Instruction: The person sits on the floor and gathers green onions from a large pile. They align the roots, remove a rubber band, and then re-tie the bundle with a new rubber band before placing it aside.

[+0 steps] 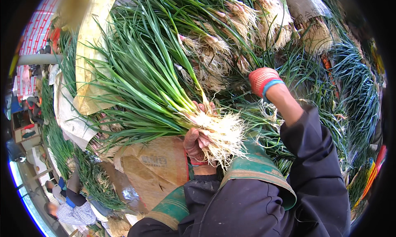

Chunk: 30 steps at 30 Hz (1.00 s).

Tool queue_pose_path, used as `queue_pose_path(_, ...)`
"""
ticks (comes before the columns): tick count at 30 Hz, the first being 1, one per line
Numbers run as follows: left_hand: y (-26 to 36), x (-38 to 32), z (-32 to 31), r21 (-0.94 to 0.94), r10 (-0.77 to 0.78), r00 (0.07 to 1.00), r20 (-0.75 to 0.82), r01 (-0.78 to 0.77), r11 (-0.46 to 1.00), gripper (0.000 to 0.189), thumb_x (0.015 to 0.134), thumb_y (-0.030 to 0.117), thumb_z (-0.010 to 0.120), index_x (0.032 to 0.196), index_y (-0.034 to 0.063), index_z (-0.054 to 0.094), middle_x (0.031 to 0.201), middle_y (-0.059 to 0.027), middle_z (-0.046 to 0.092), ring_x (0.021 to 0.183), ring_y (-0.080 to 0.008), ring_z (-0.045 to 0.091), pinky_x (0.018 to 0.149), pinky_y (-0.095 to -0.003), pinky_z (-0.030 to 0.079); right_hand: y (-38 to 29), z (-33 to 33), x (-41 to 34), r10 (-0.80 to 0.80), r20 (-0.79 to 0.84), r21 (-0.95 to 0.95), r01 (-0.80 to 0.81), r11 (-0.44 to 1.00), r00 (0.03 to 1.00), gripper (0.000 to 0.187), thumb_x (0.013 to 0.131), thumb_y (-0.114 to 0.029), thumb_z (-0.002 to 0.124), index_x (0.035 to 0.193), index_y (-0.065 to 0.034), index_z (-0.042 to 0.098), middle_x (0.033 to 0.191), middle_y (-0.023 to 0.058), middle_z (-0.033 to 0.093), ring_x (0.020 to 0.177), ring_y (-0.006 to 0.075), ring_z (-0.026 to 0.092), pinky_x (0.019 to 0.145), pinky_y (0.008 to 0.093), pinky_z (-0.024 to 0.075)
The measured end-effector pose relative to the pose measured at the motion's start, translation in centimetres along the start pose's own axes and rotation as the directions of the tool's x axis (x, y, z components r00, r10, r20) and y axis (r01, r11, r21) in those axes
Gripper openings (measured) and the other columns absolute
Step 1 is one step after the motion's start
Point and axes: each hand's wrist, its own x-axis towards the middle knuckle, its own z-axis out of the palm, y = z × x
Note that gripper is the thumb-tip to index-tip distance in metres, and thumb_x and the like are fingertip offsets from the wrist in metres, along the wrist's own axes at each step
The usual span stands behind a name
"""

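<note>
My left hand (193, 144) wears a reddish, soiled glove and grips a bunch of green garlic or scallions (173, 107) around its base. Long green leaves fan out to the upper left, while the pale roots (229, 135) spread right above my knee. One stalk (193, 73) stands a little apart from the others, its base by my left fingertips. My right hand (264, 79), in a red glove with a blue cuff, is at the edge of a heap of similar plants (213, 42). Its fingers are turned away and hidden, so I cannot tell whether they hold leaves.
Loose plants (312, 82) lie on the right. Root bundles under sacking (306, 5) stand at the top right. Yellowish sheeting (92, 57) and a printed brown sack (148, 166) lie to the left. Green covers (256, 162) wrap my legs. People (75, 213) sit at lower left.
</note>
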Motion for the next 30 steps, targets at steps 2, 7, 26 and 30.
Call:
queue_pose_path(2, -0.1, -0.1, -0.5, -0.031, -0.074, 0.997, 0.031, 0.074, 0.997, 0.077, 0.083, 0.022, 0.070, 0.146, 0.0042, 0.031, 0.140, -0.0120, 0.045, 0.136, -0.0299, 0.037, 0.118, -0.0466, 0.023, -0.3, -0.2, -0.4, -0.011, -0.001, 0.253, 0.011, 0.967, 1.000, 0.035, 0.088, -0.037, 0.063, 0.103, -0.0049, 0.070, 0.078, 0.0185, 0.067, 0.069, 0.0332, 0.065, 0.069, 0.0406, 0.0527)
queue_pose_path(7, 0.2, -1.1, -2.3, -0.009, -0.146, 0.981, -0.129, 0.146, 0.989, 0.033, 0.086, 0.020, 0.064, 0.099, -0.0097, 0.060, 0.081, -0.0171, 0.066, 0.075, -0.0238, 0.063, 0.082, -0.0397, 0.053, -7.6, 1.3, 0.0, -0.291, -0.265, 0.782, 0.381, 0.493, 0.919, 0.027, 0.089, -0.026, 0.063, 0.103, -0.0032, 0.067, 0.087, 0.0135, 0.068, 0.074, 0.0220, 0.064, 0.071, 0.0368, 0.0508)
queue_pose_path(26, 1.2, 0.6, 0.4, -0.160, -0.039, 0.999, -0.009, 0.037, 0.987, 0.077, 0.068, 0.018, 0.079, 0.135, 0.0070, 0.042, 0.118, -0.0089, 0.049, 0.109, -0.0245, 0.046, 0.100, -0.0385, 0.042, -7.1, -4.3, 5.6, -0.159, -0.500, 0.505, 0.436, 0.745, 0.851, 0.029, 0.082, -0.034, 0.067, 0.084, -0.0057, 0.072, 0.074, 0.0143, 0.067, 0.068, 0.0265, 0.065, 0.068, 0.0381, 0.0521)
queue_pose_path(30, 0.6, 0.1, 1.0, -0.177, -0.051, 0.999, -0.005, 0.049, 0.983, 0.078, 0.066, 0.019, 0.079, 0.134, 0.0071, 0.042, 0.118, -0.0096, 0.049, 0.109, -0.0247, 0.046, 0.101, -0.0397, 0.041, -8.8, -5.4, 6.9, -0.025, -0.585, 0.340, 0.273, 0.900, 0.811, 0.041, 0.085, -0.045, 0.065, 0.084, -0.0049, 0.072, 0.074, 0.0164, 0.067, 0.074, 0.0341, 0.066, 0.074, 0.0416, 0.0521)
